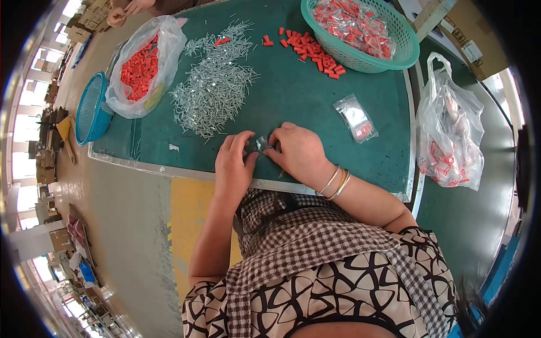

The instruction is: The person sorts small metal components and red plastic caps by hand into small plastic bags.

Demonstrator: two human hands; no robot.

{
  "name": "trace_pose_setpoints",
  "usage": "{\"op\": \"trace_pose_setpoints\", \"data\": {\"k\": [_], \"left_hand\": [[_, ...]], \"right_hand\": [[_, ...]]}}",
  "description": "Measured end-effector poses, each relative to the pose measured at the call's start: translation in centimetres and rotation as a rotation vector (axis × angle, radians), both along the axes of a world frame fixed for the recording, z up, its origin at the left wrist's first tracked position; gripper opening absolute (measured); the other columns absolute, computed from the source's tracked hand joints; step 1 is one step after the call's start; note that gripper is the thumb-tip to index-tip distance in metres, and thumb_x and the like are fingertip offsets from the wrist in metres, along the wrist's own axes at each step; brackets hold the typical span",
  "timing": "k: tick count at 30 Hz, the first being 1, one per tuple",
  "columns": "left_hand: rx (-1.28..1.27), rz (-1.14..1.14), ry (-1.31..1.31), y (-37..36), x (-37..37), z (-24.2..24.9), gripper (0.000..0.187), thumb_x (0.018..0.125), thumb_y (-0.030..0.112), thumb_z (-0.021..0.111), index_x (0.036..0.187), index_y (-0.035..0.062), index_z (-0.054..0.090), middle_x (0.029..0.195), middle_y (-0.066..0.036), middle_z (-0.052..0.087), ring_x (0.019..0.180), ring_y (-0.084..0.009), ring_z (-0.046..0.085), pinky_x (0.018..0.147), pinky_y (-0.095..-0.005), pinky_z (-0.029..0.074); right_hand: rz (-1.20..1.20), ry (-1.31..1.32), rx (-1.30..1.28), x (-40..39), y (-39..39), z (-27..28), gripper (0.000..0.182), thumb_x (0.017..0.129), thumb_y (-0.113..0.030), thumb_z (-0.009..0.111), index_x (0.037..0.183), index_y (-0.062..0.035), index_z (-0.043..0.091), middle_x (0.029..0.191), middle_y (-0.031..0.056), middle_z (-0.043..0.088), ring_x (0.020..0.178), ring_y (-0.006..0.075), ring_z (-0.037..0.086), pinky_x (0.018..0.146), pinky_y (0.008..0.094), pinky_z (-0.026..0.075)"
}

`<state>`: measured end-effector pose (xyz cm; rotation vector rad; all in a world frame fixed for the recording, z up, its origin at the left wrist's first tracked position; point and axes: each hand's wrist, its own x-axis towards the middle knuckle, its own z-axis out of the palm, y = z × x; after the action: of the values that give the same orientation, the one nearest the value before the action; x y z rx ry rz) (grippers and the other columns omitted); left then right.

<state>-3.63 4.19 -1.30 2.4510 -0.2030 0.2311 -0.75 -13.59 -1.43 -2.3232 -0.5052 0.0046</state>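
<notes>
Near the table's front edge, my left hand (234, 160) and my right hand (298, 151) face each other with a small clear plastic bag (259, 144) pinched between their fingertips. What the bag contains is too small to make out. Beyond my hands lies a big heap of metal screws (211, 93). Loose red plastic parts (315, 53) are scattered at the back, and a couple of them (222, 41) rest on the screws. To the right of my right hand, a filled clear bag (356, 118) with a red piece in it lies flat.
A green basket (360, 66) of packed red parts stands at the back right. On the left are an open plastic sack (121, 101) of red pieces and a blue basket (93, 110). A plastic carrier bag (451, 129) hangs at right. Another person's hands (129, 10) show at the far left.
</notes>
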Motion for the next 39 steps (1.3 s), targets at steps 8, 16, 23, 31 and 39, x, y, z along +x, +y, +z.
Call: {"op": "trace_pose_setpoints", "data": {"k": [8,16,23,31,39], "left_hand": [[-0.168,0.058,0.096,-0.3,0.2,0.8,0.041,0.074,-0.008,0.071,0.112,0.0055,0.062,0.095,-0.006,0.06,0.071,-0.015,0.055,0.064,-0.0279,0.048],[-0.6,0.051,0.334,0.5,1.0,1.7,0.009,0.087,-0.003,0.064,0.096,-0.0016,0.066,0.096,-0.004,0.068,0.084,-0.0086,0.062,0.075,-0.0232,0.05],[-0.763,0.079,0.311,-0.1,0.7,2.8,0.018,0.089,-0.001,0.063,0.107,0.0006,0.063,0.102,-0.003,0.066,0.097,-0.0104,0.061,0.085,-0.0254,0.048],[-0.21,0.151,-0.149,-1.7,-1.4,2.7,0.019,0.084,0.007,0.072,0.102,0.0043,0.063,0.109,-0.007,0.062,0.095,-0.0124,0.059,0.077,-0.0281,0.049],[-0.588,0.327,0.168,-3.4,-0.5,2.3,0.008,0.092,0.006,0.064,0.093,-0.0014,0.066,0.079,0.004,0.061,0.073,-0.0014,0.052,0.064,-0.0183,0.041]], "right_hand": [[0.052,0.011,0.173,0.1,-0.5,0.3,0.012,0.077,-0.016,0.071,0.079,-0.0068,0.064,0.084,0.01,0.06,0.074,0.0295,0.063,0.066,0.0404,0.051],[0.136,-0.116,0.42,0.1,-1.2,2.2,0.014,0.075,-0.011,0.074,0.081,-0.0069,0.062,0.088,0.0084,0.062,0.065,0.0282,0.062,0.058,0.0378,0.049],[0.147,-0.284,0.492,0.5,-1.0,1.3,0.011,0.075,-0.006,0.073,0.083,-0.0064,0.065,0.081,0.008,0.064,0.069,0.0281,0.064,0.06,0.037,0.051],[0.078,-0.478,0.339,-0.1,-0.5,1.1,0.011,0.074,-0.005,0.07,0.082,-0.0053,0.062,0.083,0.0067,0.061,0.068,0.0264,0.062,0.059,0.0361,0.051],[0.121,-0.478,0.186,-0.8,-0.4,0.6,0.016,0.071,-0.003,0.073,0.085,-0.006,0.066,0.091,0.0058,0.062,0.07,0.0255,0.064,0.059,0.0345,0.054]]}}
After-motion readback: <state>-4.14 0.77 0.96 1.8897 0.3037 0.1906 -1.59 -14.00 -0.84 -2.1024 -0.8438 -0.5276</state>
